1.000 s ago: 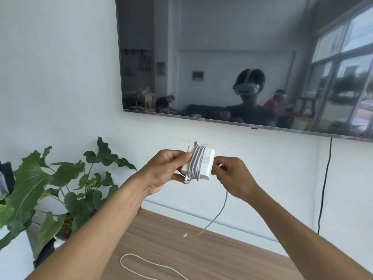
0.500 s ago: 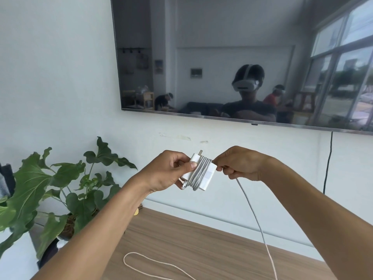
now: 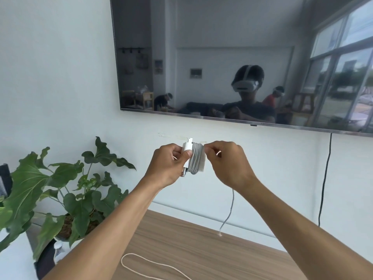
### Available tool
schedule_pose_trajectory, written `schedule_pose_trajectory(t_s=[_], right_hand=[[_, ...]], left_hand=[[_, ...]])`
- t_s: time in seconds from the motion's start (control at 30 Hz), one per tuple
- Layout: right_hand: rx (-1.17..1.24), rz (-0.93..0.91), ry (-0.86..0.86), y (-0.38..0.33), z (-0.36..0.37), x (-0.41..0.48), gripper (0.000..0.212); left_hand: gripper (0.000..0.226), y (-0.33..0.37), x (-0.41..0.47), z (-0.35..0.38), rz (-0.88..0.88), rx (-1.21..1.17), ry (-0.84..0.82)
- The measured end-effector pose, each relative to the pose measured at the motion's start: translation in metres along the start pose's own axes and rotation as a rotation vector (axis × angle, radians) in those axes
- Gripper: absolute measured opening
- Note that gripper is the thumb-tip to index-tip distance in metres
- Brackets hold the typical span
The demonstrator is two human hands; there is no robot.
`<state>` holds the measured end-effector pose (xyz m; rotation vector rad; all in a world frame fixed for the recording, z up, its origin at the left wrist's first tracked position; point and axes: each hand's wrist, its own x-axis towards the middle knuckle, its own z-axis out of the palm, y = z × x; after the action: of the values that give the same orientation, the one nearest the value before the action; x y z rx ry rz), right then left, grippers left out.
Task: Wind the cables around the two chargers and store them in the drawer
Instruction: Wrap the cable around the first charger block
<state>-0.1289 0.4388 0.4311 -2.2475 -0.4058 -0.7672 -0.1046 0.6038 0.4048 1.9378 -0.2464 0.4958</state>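
I hold a white charger (image 3: pixel 186 150) up in front of the wall, with several turns of grey cable (image 3: pixel 196 158) wound around its body. My left hand (image 3: pixel 169 162) grips the charger's left end, thumb on its face. My right hand (image 3: pixel 226 162) pinches the cable at the charger's upper right edge. The loose tail of the cable (image 3: pixel 229 211) hangs down from under my right hand, and its plug end dangles just above the wooden top. A second white cable (image 3: pixel 153 264) lies in a loop on the wood below. No second charger or drawer is in view.
A wooden cabinet top (image 3: pixel 191 243) runs along the wall below my arms. A leafy potted plant (image 3: pixel 60 190) stands at its left end. A wall-mounted TV (image 3: pixel 242 57) hangs above, with a black power cord (image 3: pixel 325 178) dropping down at the right.
My right hand carried the cable over the charger, adding a turn. The hanging tail has grown shorter, and its end has lifted off the wood.
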Motion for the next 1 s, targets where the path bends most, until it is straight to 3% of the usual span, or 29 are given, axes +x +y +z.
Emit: schedule_pose_trajectory(t_s=[0.17, 0.47, 0.67, 1.0], right_hand=[[-0.015, -0.252, 0.121, 0.012, 0.017, -0.02, 0.018], [0.012, -0.306, 0.191, 0.028, 0.032, -0.038, 0.026], [0.16, -0.193, 0.195, 0.034, 0.035, -0.048, 0.023], [0.324, -0.05, 0.061, 0.053, 0.034, -0.049, 0.015]], left_hand=[[0.026, 0.002, 0.005, 0.001, -0.103, -0.248, 0.062], [0.026, 0.006, 0.003, 0.004, -0.211, -0.447, 0.042], [0.028, 0.013, 0.002, 0.004, -0.283, -0.599, -0.002], [0.03, 0.01, -0.006, 0.011, -0.255, -0.712, -0.217]])
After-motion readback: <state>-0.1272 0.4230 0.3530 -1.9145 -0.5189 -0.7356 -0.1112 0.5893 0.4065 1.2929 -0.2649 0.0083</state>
